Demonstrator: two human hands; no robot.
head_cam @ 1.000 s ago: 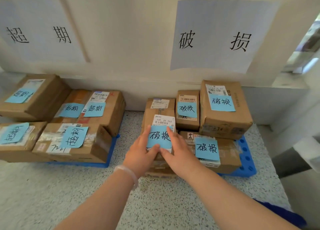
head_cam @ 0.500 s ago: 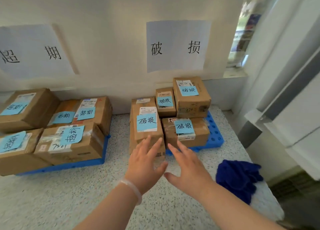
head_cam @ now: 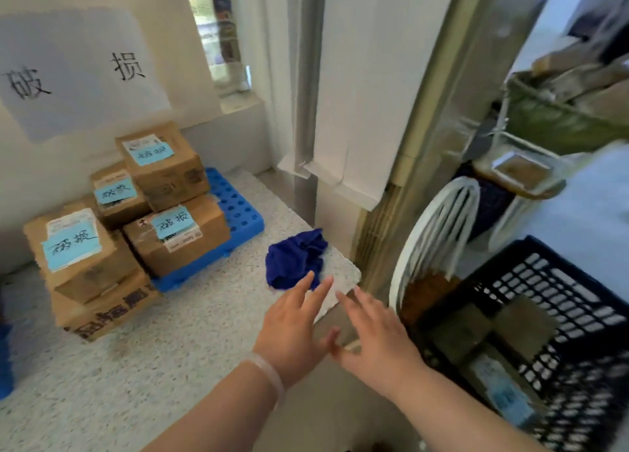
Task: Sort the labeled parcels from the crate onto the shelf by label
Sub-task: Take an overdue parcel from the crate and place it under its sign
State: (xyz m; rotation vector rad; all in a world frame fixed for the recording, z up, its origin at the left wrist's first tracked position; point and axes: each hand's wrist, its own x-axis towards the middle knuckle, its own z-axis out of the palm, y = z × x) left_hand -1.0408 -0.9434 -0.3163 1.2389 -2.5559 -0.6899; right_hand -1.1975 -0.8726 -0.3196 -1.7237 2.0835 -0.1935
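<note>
Several brown cardboard parcels with blue handwritten labels stand stacked at the left on a blue pallet, under a white wall sign. The nearest labelled parcel sits on top of a larger box. At the lower right is a black plastic crate holding more brown parcels, one with a blue label. My left hand and my right hand hover side by side, empty, with fingers spread, above the speckled shelf's right edge, between the stack and the crate.
A crumpled dark blue cloth lies on the speckled shelf near its right corner. A white fan stands beside the crate. A door frame rises behind it, and a green basket with boxes is at the upper right.
Both hands let go of the labelled parcel on the stack and moved right, away from it. The view swung right and the crate came into sight.
</note>
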